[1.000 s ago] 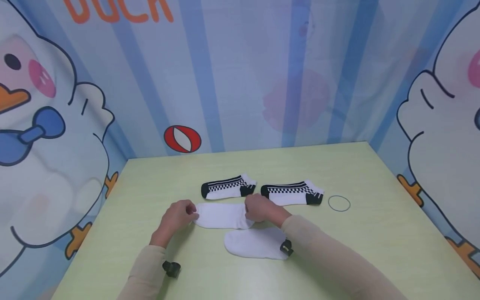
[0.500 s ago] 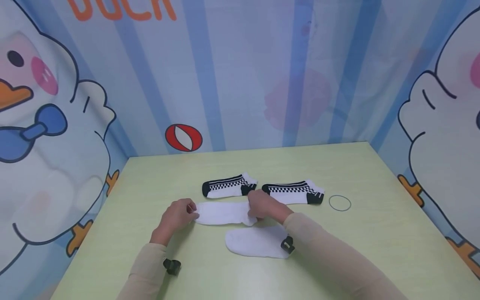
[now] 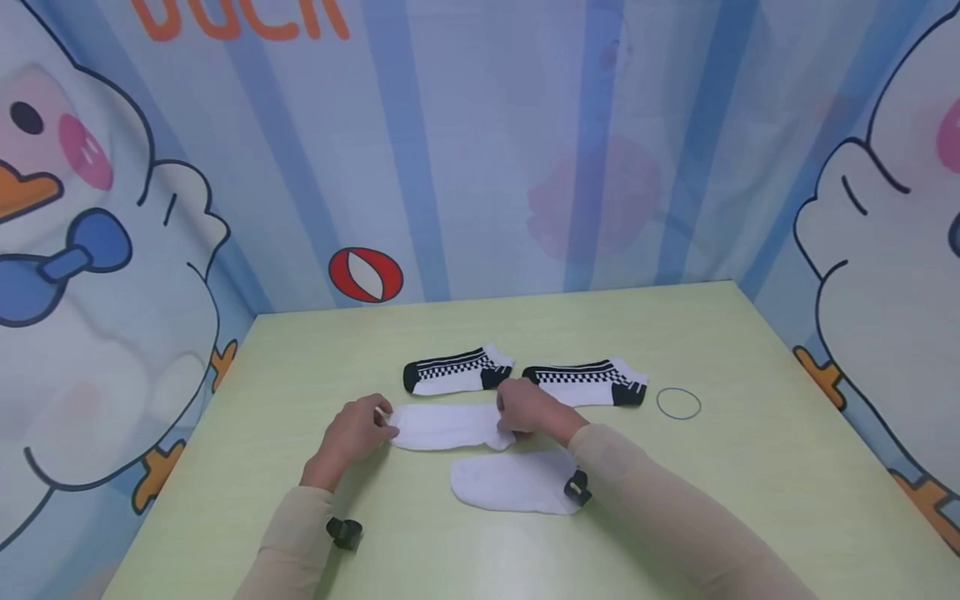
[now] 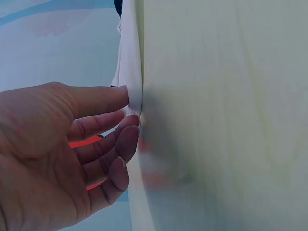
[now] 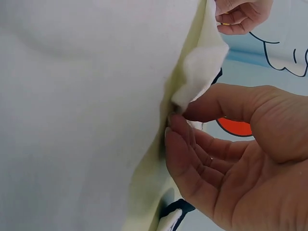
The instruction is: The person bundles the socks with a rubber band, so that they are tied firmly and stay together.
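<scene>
Left of centre: my left hand [image 3: 351,435] pinches the left end of the upper white sock [image 3: 446,427]. Sock in lower centre of frame — likely light, soft; best held by both ends. My right hand [image 3: 527,408] pinches its right end.

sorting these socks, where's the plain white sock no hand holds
In the head view, the loose plain sock lies just right of centre on the table, below the other plain sock held by the left hand and right hand.
</scene>
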`<state>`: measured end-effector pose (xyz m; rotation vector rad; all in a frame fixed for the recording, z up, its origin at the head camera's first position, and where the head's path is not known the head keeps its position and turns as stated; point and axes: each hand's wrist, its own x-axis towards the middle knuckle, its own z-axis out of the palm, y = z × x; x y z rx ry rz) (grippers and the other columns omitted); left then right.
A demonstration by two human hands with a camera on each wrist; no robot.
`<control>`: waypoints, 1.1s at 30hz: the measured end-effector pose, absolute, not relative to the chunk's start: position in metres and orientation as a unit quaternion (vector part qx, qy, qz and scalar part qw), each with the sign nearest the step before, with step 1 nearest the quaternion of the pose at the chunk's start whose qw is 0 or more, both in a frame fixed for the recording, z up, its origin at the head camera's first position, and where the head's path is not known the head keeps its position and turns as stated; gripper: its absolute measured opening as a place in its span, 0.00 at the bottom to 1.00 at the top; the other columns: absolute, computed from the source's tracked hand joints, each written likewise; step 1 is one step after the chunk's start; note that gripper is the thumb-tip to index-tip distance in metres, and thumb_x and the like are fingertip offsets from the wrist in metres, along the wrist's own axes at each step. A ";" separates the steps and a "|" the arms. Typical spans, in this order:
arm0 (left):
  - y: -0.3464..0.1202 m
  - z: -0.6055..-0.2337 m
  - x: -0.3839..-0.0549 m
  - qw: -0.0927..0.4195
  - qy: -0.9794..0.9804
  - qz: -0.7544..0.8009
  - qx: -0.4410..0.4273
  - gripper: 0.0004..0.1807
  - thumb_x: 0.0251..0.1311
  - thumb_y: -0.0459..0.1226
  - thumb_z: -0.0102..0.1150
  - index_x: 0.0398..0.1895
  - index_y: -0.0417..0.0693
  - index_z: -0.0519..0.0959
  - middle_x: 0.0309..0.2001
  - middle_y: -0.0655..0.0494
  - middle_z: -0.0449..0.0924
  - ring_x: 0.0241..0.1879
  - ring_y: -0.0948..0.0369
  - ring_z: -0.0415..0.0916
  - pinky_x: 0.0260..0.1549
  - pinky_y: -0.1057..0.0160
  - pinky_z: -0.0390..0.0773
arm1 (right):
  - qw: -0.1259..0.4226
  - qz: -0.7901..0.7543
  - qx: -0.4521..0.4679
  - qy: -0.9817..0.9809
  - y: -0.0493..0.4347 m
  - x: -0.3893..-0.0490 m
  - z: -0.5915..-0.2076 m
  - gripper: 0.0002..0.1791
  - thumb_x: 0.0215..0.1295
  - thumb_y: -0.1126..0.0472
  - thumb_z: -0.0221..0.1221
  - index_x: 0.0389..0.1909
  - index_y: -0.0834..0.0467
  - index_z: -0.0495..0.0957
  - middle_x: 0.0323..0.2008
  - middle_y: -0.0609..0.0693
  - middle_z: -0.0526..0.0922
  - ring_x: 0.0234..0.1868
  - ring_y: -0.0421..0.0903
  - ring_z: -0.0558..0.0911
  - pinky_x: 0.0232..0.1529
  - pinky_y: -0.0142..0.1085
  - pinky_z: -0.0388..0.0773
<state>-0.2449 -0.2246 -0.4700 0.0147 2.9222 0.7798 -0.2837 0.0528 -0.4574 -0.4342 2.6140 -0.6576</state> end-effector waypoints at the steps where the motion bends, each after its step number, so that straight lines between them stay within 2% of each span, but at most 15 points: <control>1: -0.225 -0.471 -0.245 0.060 0.964 0.259 0.004 0.15 0.57 0.34 0.70 0.46 0.40 0.79 0.32 0.52 0.81 0.30 0.57 0.75 0.33 0.56 0.74 | 0.202 -0.237 -0.158 0.937 0.053 -0.283 -0.459 0.08 0.57 0.69 0.66 0.35 0.62 0.76 0.22 0.51 0.79 0.19 0.42 0.75 0.21 0.32 0.72; 5: -0.225 -0.473 -0.243 0.069 0.963 0.262 0.002 0.17 0.57 0.34 0.70 0.48 0.39 0.78 0.31 0.52 0.80 0.30 0.57 0.74 0.33 0.56 0.74 | 0.197 -0.243 -0.177 0.933 0.054 -0.281 -0.463 0.24 0.55 0.70 0.66 0.55 0.64 0.75 0.22 0.51 0.78 0.19 0.42 0.74 0.22 0.32 0.72; 8: -0.225 -0.474 -0.241 0.073 0.962 0.263 0.005 0.17 0.58 0.34 0.69 0.49 0.39 0.77 0.32 0.52 0.80 0.30 0.57 0.74 0.33 0.56 0.74 | 0.189 -0.256 -0.195 0.928 0.056 -0.280 -0.466 0.31 0.53 0.71 0.65 0.61 0.63 0.73 0.23 0.51 0.77 0.21 0.43 0.74 0.25 0.33 0.73; 16: -0.225 -0.476 -0.239 0.073 0.958 0.279 0.001 0.18 0.61 0.39 0.67 0.49 0.40 0.75 0.34 0.51 0.79 0.32 0.56 0.73 0.36 0.55 0.74 | 0.174 -0.247 -0.204 0.931 0.055 -0.280 -0.467 0.24 0.62 0.63 0.64 0.58 0.67 0.72 0.37 0.54 0.77 0.35 0.46 0.74 0.41 0.40 0.75; 21: -0.225 -0.475 -0.240 0.070 0.955 0.287 0.006 0.18 0.58 0.38 0.70 0.47 0.41 0.75 0.33 0.52 0.78 0.32 0.57 0.73 0.35 0.57 0.72 | 0.170 -0.242 -0.203 0.933 0.051 -0.282 -0.465 0.20 0.57 0.65 0.67 0.49 0.68 0.77 0.44 0.56 0.77 0.39 0.47 0.74 0.45 0.40 0.76; 26: -0.223 -0.474 -0.242 0.066 0.952 0.297 0.009 0.19 0.56 0.35 0.71 0.47 0.40 0.75 0.34 0.51 0.79 0.32 0.56 0.74 0.37 0.55 0.74 | 0.174 -0.253 -0.204 0.929 0.049 -0.286 -0.465 0.13 0.53 0.69 0.66 0.40 0.64 0.77 0.38 0.52 0.77 0.37 0.46 0.75 0.39 0.36 0.76; 33: -0.221 -0.474 -0.244 0.064 0.949 0.306 0.022 0.20 0.56 0.32 0.71 0.50 0.42 0.75 0.37 0.49 0.80 0.35 0.55 0.75 0.38 0.54 0.75 | 0.186 -0.267 -0.202 0.924 0.051 -0.289 -0.468 0.09 0.57 0.69 0.63 0.35 0.58 0.73 0.31 0.50 0.77 0.30 0.45 0.75 0.32 0.35 0.73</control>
